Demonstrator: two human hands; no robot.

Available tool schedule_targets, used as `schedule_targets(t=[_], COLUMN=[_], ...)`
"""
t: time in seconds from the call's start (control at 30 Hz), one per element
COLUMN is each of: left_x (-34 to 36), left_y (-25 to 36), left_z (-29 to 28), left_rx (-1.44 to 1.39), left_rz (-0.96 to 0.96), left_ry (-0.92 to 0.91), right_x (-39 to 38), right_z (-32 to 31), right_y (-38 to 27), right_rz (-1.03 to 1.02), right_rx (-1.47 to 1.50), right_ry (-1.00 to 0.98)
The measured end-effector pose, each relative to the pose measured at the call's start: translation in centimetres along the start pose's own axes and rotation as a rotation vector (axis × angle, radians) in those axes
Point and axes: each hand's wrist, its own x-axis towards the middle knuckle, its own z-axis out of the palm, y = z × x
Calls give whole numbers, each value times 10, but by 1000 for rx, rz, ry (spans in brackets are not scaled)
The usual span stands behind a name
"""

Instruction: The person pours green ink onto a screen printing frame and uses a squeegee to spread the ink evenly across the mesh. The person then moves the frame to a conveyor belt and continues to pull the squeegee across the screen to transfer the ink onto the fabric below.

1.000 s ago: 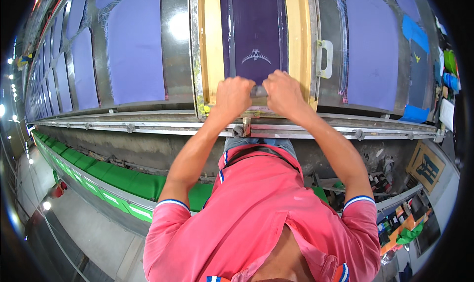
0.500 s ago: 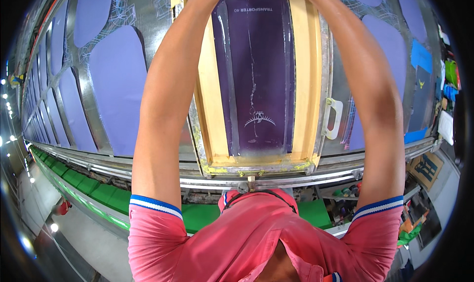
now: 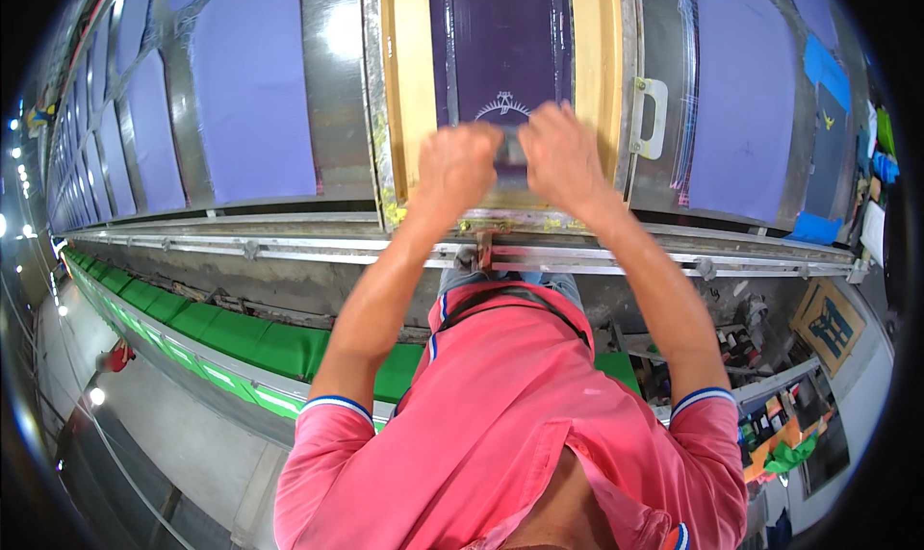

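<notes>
My left hand (image 3: 455,170) and my right hand (image 3: 565,157) are closed, somewhat blurred, on a short grey squeegee (image 3: 509,143) near the lower end of a screen frame (image 3: 406,78). The frame has yellow inner sides, a worn metal edge with yellow smears and a white handle (image 3: 651,117) on its right. Inside is a dark purple screen (image 3: 500,40) with a pale crest-like design just beyond my hands. The frame lies across a long metal table (image 3: 337,107), with light purple cut fabric pieces (image 3: 252,88) on it to the left and right.
A metal rail (image 3: 385,254) runs along the table's near edge. Below it is a row of green covered boxes (image 3: 282,348). Blue tape (image 3: 813,225) and a cluttered shelf (image 3: 770,425) are at the right. A person in red (image 3: 115,359) is in the far left aisle.
Half a second ago my arms reached to the screen's far end; now my hands are back at the near end, much as a second ago, slightly higher in the picture.
</notes>
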Motion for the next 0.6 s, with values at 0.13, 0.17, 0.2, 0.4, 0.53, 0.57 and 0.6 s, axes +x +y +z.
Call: schedule_targets(t=[0.13, 0.17, 0.2, 0.4, 0.53, 0.57, 0.6], left_x=[-48, -41, -29, 147, 286, 321, 350], left_y=[19, 16, 13, -37, -87, -92, -104], left_z=[9, 4, -2, -52, -71, -76, -79], left_rx=[-16, 7, 31, 139, 263, 325, 315], left_rz=[-17, -38, -58, 1, 1, -23, 17], left_ry=[-60, -109, -157, -18, 77, 29, 44], right_x=[-55, -50, -36, 125, 253, 279, 303], right_z=[19, 15, 9, -40, -79, -73, -76], right_y=[-30, -26, -19, 72, 141, 171, 193], right_rz=[25, 30, 36, 132, 220, 172, 50], right_rx=[46, 67, 90, -7, -61, -121, -188], right_ry=[30, 9, -12, -50, -161, -87, -7])
